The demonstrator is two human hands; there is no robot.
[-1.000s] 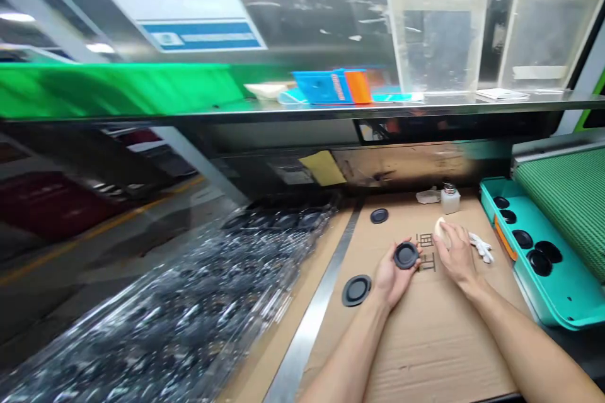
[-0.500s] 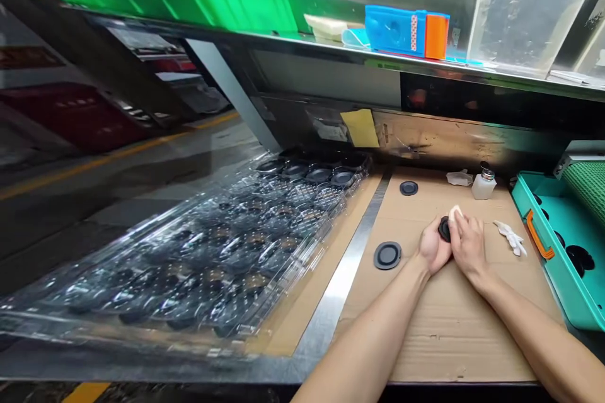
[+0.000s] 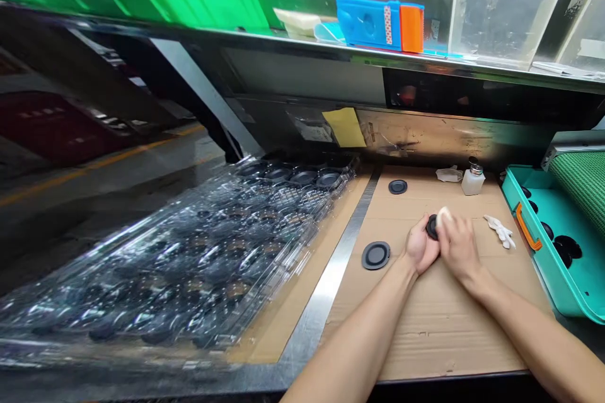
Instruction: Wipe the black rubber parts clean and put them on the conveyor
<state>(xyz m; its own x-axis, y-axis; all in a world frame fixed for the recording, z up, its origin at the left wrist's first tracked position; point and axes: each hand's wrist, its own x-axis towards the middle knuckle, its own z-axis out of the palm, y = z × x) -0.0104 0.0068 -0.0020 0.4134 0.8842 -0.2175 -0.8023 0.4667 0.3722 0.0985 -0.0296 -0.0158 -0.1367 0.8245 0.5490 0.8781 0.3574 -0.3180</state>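
Over the cardboard-covered bench (image 3: 449, 327), my left hand (image 3: 420, 247) holds a small round black part (image 3: 431, 227), its fingers wrapped about the edge. Pinched in my right hand (image 3: 458, 245) is a white cloth (image 3: 443, 216), pressed against or right beside that part; the exact contact is hidden by the fingers. A black disc with a raised ring (image 3: 376, 255) lies flat left of my hands. Farther back lies another black disc (image 3: 397, 187). To the right of my right hand is a crumpled white cloth (image 3: 500, 231).
Clear plastic trays (image 3: 227, 233) with round pockets and black parts cover the left side. A teal bin (image 3: 562, 283) with black parts stands right, by a green conveyor belt (image 3: 581, 173). A pump bottle (image 3: 473, 181) stands at the back. An overhead shelf holds a blue-and-orange box (image 3: 378, 25).
The view has swung slightly to the right, so things appear shifted left. Both hands stay together on the black part, with the white cloth and right fingers slightly shifted against it.
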